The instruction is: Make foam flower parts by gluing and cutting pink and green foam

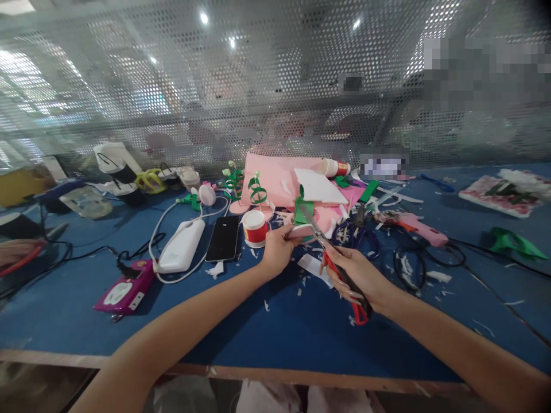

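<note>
My left hand point(278, 248) is closed in a pinch on a small green paper piece point(303, 209), held just above the blue table point(86, 310). My right hand point(357, 275) is wrapped round red-handled scissors point(336, 265). Their silver blades point up and left and reach the green piece beside my left fingertips. Small white paper scraps point(301, 281) lie on the table beneath both hands.
A pink sheet point(271, 178) with a white sheet point(318, 186) on it lies behind the hands. A red-and-white cup point(255, 228), black phone point(224, 238), white power bank point(183, 245), pink glue gun point(413, 225), black cables point(408, 267) and purple scissors point(357, 232) surround them. A perforated metal screen point(258, 86) closes the back.
</note>
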A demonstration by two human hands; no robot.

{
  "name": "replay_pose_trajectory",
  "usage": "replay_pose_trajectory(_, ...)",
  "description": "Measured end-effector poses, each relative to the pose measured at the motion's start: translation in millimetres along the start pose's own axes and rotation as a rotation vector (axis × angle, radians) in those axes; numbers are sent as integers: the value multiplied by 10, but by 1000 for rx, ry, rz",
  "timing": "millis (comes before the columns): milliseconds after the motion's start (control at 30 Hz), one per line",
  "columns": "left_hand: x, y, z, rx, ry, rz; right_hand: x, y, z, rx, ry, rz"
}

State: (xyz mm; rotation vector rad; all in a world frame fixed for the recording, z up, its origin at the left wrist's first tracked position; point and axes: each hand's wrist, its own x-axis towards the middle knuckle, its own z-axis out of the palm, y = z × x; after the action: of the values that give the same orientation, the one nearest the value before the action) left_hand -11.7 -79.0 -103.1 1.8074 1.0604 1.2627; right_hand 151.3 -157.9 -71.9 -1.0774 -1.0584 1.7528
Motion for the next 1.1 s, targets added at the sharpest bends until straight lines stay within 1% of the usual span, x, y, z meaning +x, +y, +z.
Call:
replay_pose_trajectory(67, 0, 1, -2, 19, 11, 4, -2, 4, 4, -7, 6, 2)
replay_pose_trajectory(200, -27, 24, -2, 23, -53, 93, -24, -10, 11, -24, 20, -2)
replay_pose_trajectory(267, -35, 27, 2, 10, -69, 100, -36, -24, 19, -33, 21, -6)
replay_pose_trajectory(333, -31, 20, 5, 6, -49, 67, -43, -31, 28, -43, 15, -3)
replay_pose_trajectory(467, -5, -1, 4, 59, 31, -15, -33, -16, 47, -43, 25, 8)
replay_pose_trajectory(633, 7, -5, 16, 56, 31, -39, -17, 22, 56, -61, 19, -9)
replay_pose_trajectory(800, 34, -33, 40, 48, 75, -65, -49, 23, 86, -85, -5, -44)
replay_pose_trajectory(933, 37, -14, 26, 79, 57, -69, -32, 1, 54, -59, 54, -90)
replay_pose_trajectory(1100, 22, 43, 6, 139, 92, -39, 27, -1, -23, -39, 136, -130)
